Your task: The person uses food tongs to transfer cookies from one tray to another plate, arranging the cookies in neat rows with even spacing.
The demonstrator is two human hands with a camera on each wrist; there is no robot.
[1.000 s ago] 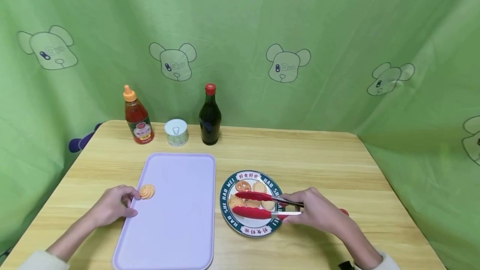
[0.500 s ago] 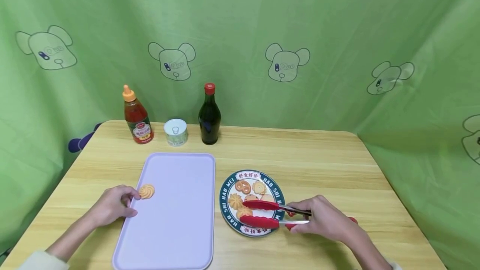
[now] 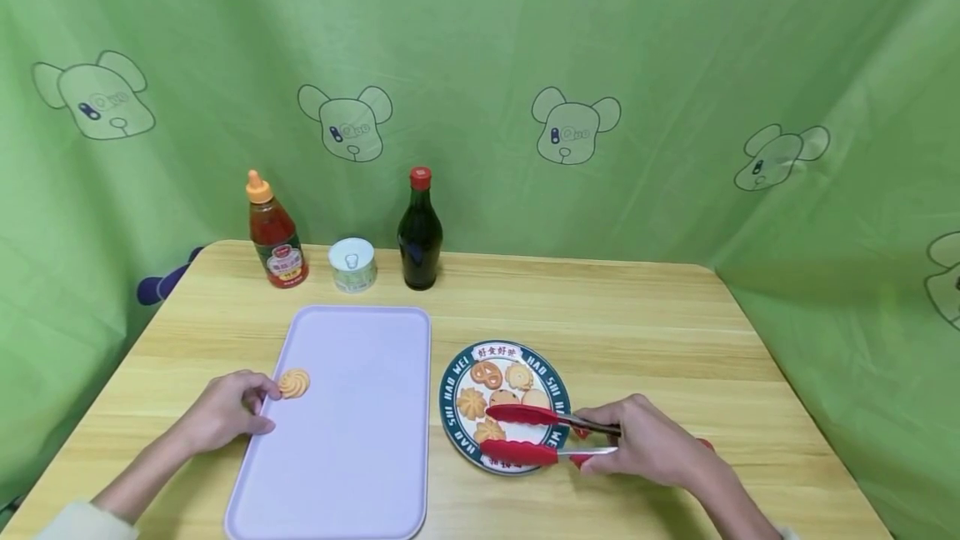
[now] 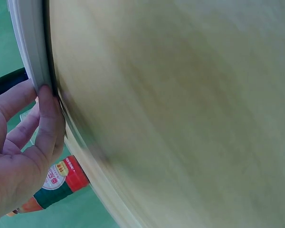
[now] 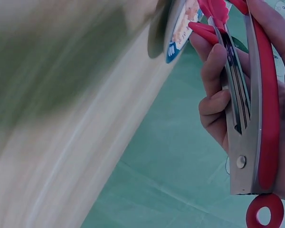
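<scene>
My right hand (image 3: 648, 444) grips a pair of red-tipped metal tongs (image 5: 244, 109), their arms apart over the plate (image 3: 448, 394). Several cookies lie on that plate, among them a pretzel-shaped cookie (image 3: 486, 374) and a flower-shaped cookie (image 3: 472, 403). The lower tong tip overlaps the edge of another scalloped cookie (image 3: 491, 432) in the head view. At the left, my left hand (image 3: 228, 409) holds the lilac tray (image 3: 345, 440) by its left rim, fingertips pinching the edge in the left wrist view. A swirled cookie (image 3: 294, 383) lies on the tray beside those fingertips.
Along the table's back stand a sauce bottle (image 3: 279, 244) with an orange cap, a low can (image 3: 352, 267) and a dark bottle (image 3: 420, 240) with a red cap. A green curtain (image 3: 480, 40) hangs behind the wooden table (image 3: 637, 315).
My right hand has drawn the tongs toward the right and nearer me, baring more cookies on the plate. My left hand stays at the tray's rim.
</scene>
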